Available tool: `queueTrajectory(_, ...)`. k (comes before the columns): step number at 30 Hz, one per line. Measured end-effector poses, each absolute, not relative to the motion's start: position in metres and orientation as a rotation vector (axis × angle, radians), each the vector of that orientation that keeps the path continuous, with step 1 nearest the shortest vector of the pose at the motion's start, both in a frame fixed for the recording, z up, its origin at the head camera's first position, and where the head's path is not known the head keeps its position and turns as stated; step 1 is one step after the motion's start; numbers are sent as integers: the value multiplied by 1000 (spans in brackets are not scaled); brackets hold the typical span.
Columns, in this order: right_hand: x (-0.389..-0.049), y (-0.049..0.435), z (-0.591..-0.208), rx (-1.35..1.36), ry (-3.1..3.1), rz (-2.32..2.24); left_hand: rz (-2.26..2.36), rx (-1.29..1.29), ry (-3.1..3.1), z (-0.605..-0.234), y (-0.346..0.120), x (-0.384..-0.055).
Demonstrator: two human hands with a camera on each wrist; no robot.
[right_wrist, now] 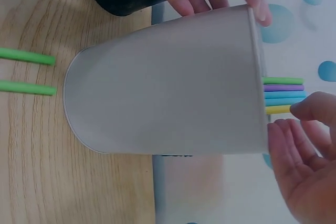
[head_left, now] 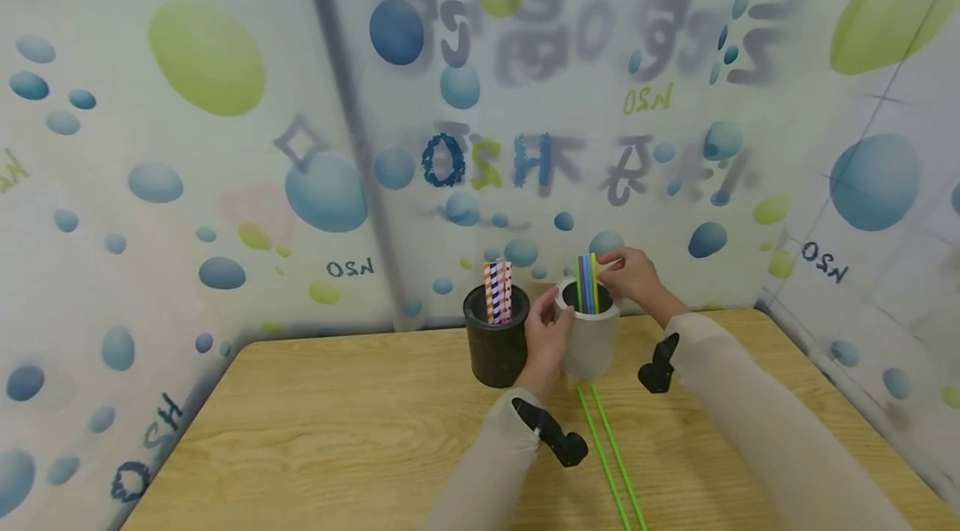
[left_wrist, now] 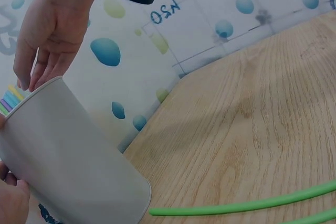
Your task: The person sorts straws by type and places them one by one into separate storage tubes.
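A white cylindrical holder (head_left: 590,348) stands near the table's back edge with a bunch of coloured straws (head_left: 587,285) upright in it. My left hand (head_left: 547,337) grips its left side, thumb over the rim. At the opposite side of the rim is my right hand (head_left: 632,277). In the right wrist view its thumb meets the end of the yellow straw (right_wrist: 278,109), while the other fingers bend loosely by the rim. Green, purple and blue straws (right_wrist: 284,95) stand beside the yellow one. Inside the holder, the straws' lower ends are hidden.
Just left stands a black holder (head_left: 497,356) with several patterned paper straws (head_left: 497,292). Two long green straws (head_left: 609,452) lie on the wooden table (head_left: 337,431) in front of the white holder. A printed wall sheet (head_left: 225,264) rises behind the table and at both sides.
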State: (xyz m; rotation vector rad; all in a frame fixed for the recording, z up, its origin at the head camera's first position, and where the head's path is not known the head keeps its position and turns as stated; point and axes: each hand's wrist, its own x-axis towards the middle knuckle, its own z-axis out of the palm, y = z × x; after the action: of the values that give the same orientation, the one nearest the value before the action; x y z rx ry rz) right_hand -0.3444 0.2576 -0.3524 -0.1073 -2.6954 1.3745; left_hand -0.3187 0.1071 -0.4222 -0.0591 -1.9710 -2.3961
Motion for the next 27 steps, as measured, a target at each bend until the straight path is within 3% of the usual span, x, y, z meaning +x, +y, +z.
queueTrajectory(11, -318, 268, -351, -37, -2736, 1545, -2415, -80, -1950, -424, 106, -319)
queueTrajectory(27, -283, 285, -381, 81, -2720, 1705, -2376, -69, -1961, -422, 106, -318)
